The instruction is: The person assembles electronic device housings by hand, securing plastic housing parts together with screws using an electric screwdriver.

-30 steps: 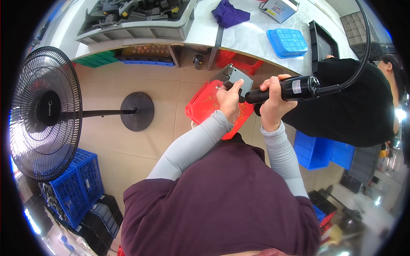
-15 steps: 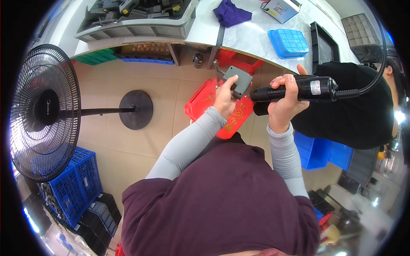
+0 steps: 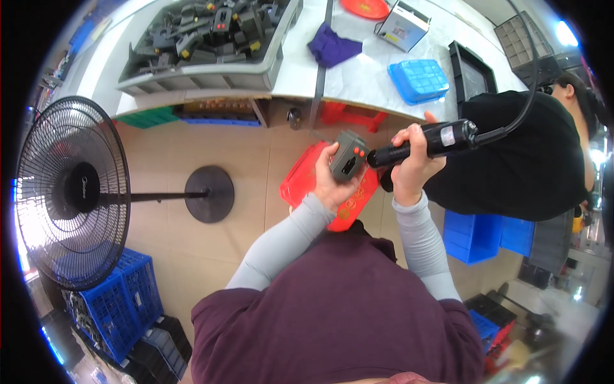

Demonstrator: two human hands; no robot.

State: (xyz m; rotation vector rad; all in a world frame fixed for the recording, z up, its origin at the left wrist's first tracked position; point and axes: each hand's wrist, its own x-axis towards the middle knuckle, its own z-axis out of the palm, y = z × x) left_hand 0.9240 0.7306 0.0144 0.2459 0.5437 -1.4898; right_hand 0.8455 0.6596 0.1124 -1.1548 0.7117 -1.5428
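Observation:
My left hand (image 3: 330, 180) is closed around a small dark grey plastic housing (image 3: 349, 156), with two red buttons and a dark slot on the side facing up. In my right hand (image 3: 412, 165) is a black corded electric screwdriver (image 3: 441, 139), held nearly level. Its tip points left and lies close beside the housing's right edge; whether they touch I cannot tell. The screwdriver's cable (image 3: 526, 102) runs up toward the upper right. Below both hands is a red stool (image 3: 306, 168) with gold patterns, partly covered by my left hand and the housing.
A grey bin (image 3: 192, 82) of similar dark grey parts stands on the workbench, near a purple cloth (image 3: 335, 46), a blue basket (image 3: 418, 81) and a black tray (image 3: 472, 73). A floor fan (image 3: 82, 185) stands left, above blue crates (image 3: 121, 301). A person in black (image 3: 505, 153) sits close on the right.
The housing has been turned in my left hand, so its side with the red buttons now shows. Both hands sit slightly lower in view, and the whole scene has shifted as my head moved.

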